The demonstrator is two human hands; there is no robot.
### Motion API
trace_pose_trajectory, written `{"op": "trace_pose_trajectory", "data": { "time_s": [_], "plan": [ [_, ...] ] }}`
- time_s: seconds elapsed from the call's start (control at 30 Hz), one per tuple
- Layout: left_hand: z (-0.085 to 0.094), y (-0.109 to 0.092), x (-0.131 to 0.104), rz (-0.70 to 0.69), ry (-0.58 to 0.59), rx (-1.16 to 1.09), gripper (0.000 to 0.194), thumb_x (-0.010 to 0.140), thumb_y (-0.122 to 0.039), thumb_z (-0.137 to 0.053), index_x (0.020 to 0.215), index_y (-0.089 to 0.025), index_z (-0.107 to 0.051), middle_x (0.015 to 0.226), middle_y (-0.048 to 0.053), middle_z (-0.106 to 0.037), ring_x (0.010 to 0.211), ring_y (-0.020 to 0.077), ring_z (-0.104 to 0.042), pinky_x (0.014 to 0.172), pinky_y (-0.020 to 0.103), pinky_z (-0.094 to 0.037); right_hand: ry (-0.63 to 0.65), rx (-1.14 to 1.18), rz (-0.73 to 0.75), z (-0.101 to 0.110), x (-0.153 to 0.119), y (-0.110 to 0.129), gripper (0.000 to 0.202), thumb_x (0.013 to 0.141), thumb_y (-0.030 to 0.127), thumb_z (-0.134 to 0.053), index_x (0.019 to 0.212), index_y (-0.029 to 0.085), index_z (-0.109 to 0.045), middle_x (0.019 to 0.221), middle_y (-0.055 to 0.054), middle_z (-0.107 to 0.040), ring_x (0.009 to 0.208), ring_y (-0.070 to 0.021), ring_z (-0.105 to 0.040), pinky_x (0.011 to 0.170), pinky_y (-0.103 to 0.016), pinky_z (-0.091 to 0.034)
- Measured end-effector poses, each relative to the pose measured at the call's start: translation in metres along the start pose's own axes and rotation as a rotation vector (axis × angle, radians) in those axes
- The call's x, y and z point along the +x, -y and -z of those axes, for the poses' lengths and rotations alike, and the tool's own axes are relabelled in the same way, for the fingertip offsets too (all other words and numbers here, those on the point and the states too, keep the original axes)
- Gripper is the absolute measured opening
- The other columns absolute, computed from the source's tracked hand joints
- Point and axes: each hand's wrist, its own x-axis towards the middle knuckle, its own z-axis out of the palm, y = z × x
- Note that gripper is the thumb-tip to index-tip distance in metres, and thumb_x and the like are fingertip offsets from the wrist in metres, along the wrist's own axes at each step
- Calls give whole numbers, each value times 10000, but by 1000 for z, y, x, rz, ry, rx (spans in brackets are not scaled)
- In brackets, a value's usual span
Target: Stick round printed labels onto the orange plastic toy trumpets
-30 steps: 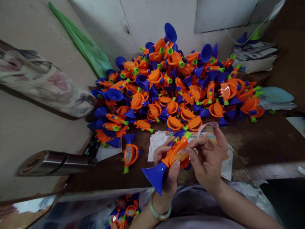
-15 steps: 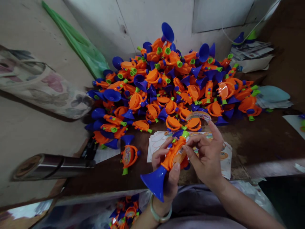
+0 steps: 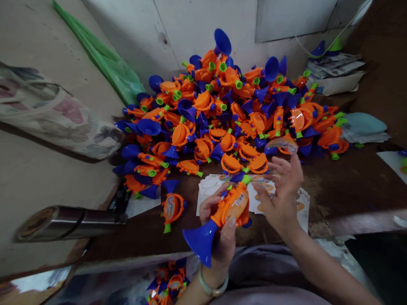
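Note:
My left hand (image 3: pixel 224 231) is wrapped round an orange toy trumpet (image 3: pixel 235 203) with a blue bell toward the lower left and a green mouthpiece toward the upper right. On its oval face lies an orange label with a barcode. To the right, my right hand (image 3: pixel 284 201) is open and apart from the trumpet, fingers spread. A clear, printed oval sticker (image 3: pixel 282 146) clings to its raised index fingertip. Beneath the hands lie sticker sheets (image 3: pixel 210 186) with oval stickers and some blank oval outlines. Another toy trumpet (image 3: pixel 171 207) with a label lies left of the sheets.
A large heap of orange and blue toy trumpets (image 3: pixel 203 101) fills the back of the table. At left lies a steel flask (image 3: pixel 66 222). A light blue dish (image 3: pixel 365 123) sits on papers at right. More trumpets (image 3: pixel 168 281) show below the table edge.
My right hand has pulled away from the trumpet to the right and its fingers have spread, the sticker still on its index fingertip. The trumpet has turned slightly, showing its label more fully.

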Motion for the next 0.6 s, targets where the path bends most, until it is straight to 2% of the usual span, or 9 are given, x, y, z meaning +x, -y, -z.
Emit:
{"op": "trace_pose_trajectory", "data": {
  "time_s": [0.07,0.13,0.17,0.27,0.33,0.4,0.47,0.53,0.6],
  "plan": [
    [-3,-1,2,51,-28,-62,384,881,-407,-837,1209,-333,-650,1412,60,-710,1287,286,-703,1090,470,-591,124,130,-99,1,1,-2,859,956,409,-779,1636,388,-255,1479,-121,-533,1304,-272,-630,959,-453,-643],
    [-7,-1,2,130,-59,-127,435,849,-417,-863,1229,-331,-670,1407,53,-720,1279,272,-712,1083,432,-596,298,290,-216,0,1,-2,851,962,468,-773,1638,393,-261,1362,-94,-625,1173,-241,-714,929,-425,-663],
    [-9,0,2,192,-67,-160,450,842,-435,-867,1237,-322,-683,1402,58,-725,1282,275,-713,1081,425,-597,328,345,-253,-1,1,-1,826,966,474,-769,1626,394,-279,1278,-68,-664,1087,-219,-744,907,-405,-669],
    [-13,4,-2,417,-57,-225,481,829,-526,-872,1221,-282,-733,1345,94,-758,1291,311,-719,1078,442,-600,136,335,-233,0,6,2,719,984,371,-751,1570,396,-336,1101,5,-682,923,-163,-760,840,-333,-664],
    [-13,6,-5,521,-48,-217,487,815,-551,-888,1191,-271,-755,1308,102,-776,1294,331,-723,1040,441,-619,-5,248,-135,3,10,3,726,973,274,-751,1555,401,-337,1110,13,-668,904,-152,-756,791,-303,-658],
    [-12,6,-6,532,-40,-175,486,821,-505,-904,1227,-290,-744,1350,97,-763,1325,330,-709,1012,422,-632,-75,162,2,7,10,4,700,961,204,-742,1524,406,-378,1150,4,-658,910,-165,-757,770,-320,-662],
    [-9,2,-5,458,-22,-104,494,855,-423,-897,1301,-320,-710,1456,93,-711,1385,310,-671,1032,394,-621,-79,57,120,11,3,3,536,957,174,-726,1406,380,-519,1133,-9,-678,937,-202,-755,815,-382,-667],
    [-5,-2,-4,366,35,-52,561,863,-372,-896,1375,-342,-669,1518,96,-670,1417,293,-646,1071,382,-603,11,-69,179,12,-8,3,361,934,178,-744,1244,335,-647,1068,-33,-714,945,-251,-747,844,-442,-665],
    [-1,-7,-3,319,109,-38,671,817,-371,-931,1420,-346,-639,1450,101,-712,1355,292,-691,1068,391,-610,150,-108,235,12,-19,5,375,894,189,-783,1231,323,-685,1052,-58,-734,956,-285,-744,849,-472,-673]
  ]
}}
